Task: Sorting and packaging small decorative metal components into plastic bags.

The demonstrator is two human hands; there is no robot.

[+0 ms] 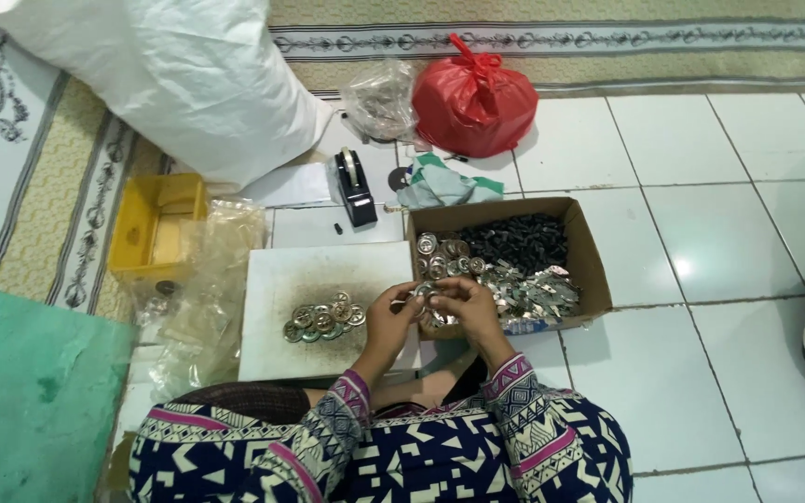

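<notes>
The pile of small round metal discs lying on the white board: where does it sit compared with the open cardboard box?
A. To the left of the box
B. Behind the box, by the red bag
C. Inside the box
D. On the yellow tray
A: the pile of small round metal discs rests on the white board, left of the open cardboard box.

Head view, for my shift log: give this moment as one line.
left hand: on small metal disc | right hand: same disc | pile of discs on white board | cardboard box of parts
</notes>
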